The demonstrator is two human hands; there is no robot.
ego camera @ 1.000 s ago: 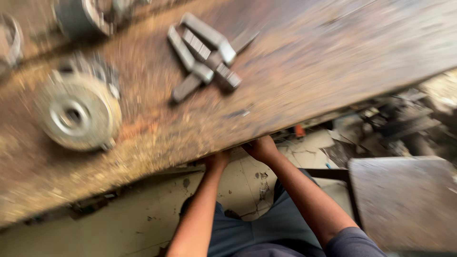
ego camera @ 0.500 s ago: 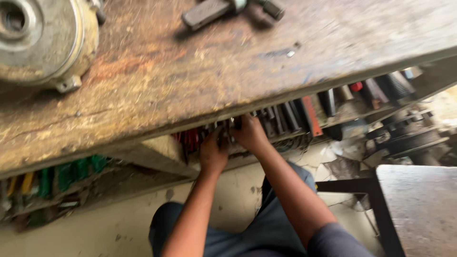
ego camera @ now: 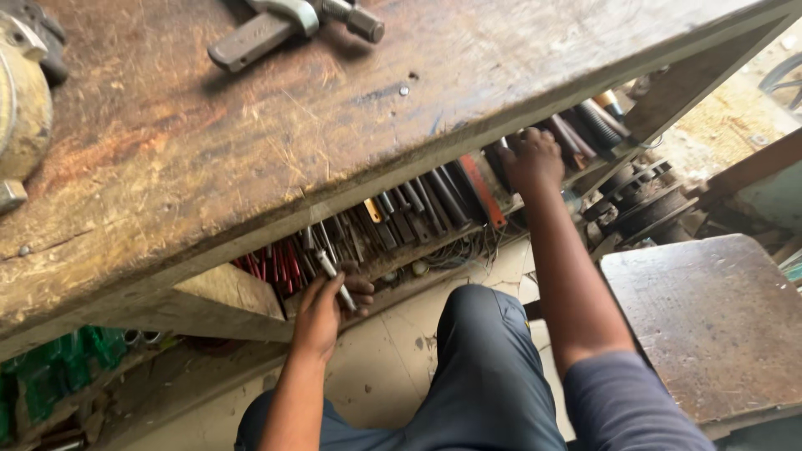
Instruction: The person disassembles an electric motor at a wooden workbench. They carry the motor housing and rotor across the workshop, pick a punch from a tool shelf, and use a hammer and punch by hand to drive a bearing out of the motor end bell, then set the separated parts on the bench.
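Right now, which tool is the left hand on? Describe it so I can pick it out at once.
Start at the worn wooden workbench and drop to the shelf of packed tools under its front edge. At the shelf's left part the left hand grips a slim silver metal rod. It juts out past the row, pale beside the red-handled tools.

Packages: none was in view.
Labels: none could be made out.
Signs: none showed.
Screens: none appeared.
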